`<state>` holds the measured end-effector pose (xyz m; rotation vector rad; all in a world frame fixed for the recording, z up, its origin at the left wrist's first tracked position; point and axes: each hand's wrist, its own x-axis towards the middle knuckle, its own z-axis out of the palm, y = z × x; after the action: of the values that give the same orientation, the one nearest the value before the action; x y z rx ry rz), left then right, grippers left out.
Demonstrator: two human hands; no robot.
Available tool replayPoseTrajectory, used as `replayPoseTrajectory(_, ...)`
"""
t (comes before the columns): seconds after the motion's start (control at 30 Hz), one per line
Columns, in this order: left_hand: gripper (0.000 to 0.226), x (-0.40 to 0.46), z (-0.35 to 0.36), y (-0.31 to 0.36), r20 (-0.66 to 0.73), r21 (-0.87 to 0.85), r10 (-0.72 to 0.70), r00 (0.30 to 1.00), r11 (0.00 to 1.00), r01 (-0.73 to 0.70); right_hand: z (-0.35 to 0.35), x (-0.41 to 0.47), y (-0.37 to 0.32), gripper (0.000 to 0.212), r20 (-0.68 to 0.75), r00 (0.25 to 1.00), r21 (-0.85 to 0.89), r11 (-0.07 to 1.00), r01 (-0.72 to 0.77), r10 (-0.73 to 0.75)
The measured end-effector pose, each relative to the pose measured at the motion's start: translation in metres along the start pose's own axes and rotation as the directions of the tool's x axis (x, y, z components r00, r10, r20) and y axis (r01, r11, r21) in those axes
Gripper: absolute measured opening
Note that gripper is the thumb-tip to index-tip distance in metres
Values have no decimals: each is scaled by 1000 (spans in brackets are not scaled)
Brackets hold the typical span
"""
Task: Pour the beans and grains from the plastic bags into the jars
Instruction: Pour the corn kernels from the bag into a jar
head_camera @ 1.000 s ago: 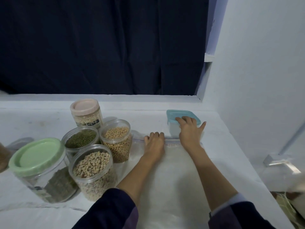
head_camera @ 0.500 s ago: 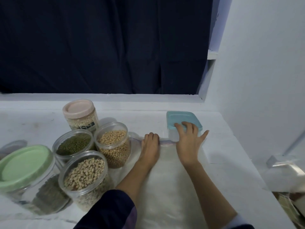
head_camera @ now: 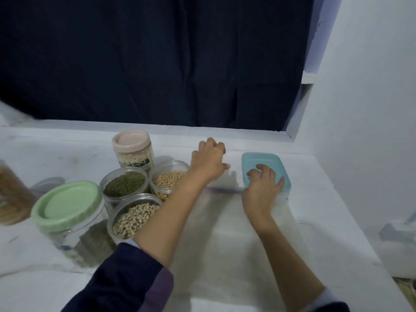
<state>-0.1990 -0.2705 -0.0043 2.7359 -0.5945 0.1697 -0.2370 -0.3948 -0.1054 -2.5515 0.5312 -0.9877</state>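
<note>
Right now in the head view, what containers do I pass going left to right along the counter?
Green-lidded jar → mung bean jar → soybean jar → blue-lidded box.

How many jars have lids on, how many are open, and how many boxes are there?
Jars with lids on: 2, the pink-lidded jar and the green-lidded jar.
Open jars: 3, the green bean jar, the yellow bean jar and the speckled bean jar.
Boxes: 1, the blue-lidded box.
Total: 6.
</note>
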Motion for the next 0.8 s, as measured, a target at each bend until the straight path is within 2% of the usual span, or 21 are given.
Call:
replayPoseTrajectory(0.07,56,-4,-28,-19,71,97,-75,995,993,68,5,-11,-19,36,-66,982,182,966,184,-174)
replayPoseTrajectory(0.13,71,-11,-37,-44,204,191,-210,956,966,172,15,-26,-38,38,23,962,367,897,246,-274)
replayPoseTrajectory(0.2,81,-20,-30,-65,318,171,-294,901,953,251,29,-39,-50,37,157,937,510,838,195,-313)
replayPoseTrajectory(0.27,91,-29,-20,-78,334,99,-269,904,963,250,42,-52,-54,38,275,910,561,821,109,-309)
replayPoseTrajectory(0.33,107,-36,-13,-84,322,121,-215,922,975,185,52,-62,-51,41,362,877,516,851,95,-317)
replayPoseTrajectory(0.4,109,-38,-9,-88,229,124,-168,959,982,142,59,-66,-46,48,403,850,427,891,152,-338)
replayPoseTrajectory(0.5,92,-37,-8,-90,36,22,-156,987,988,155,60,-63,-47,59,474,821,356,922,152,-319)
replayPoseTrajectory(0.67,85,-40,-8,-88,-177,-21,-170,969,985,169,56,-61,-47,90,541,774,311,934,179,-328)
replayPoseTrajectory(0.8,84,-42,-10,-87,-324,-28,-159,933,987,158,55,-64,-48,100,581,725,208,929,307,-370)
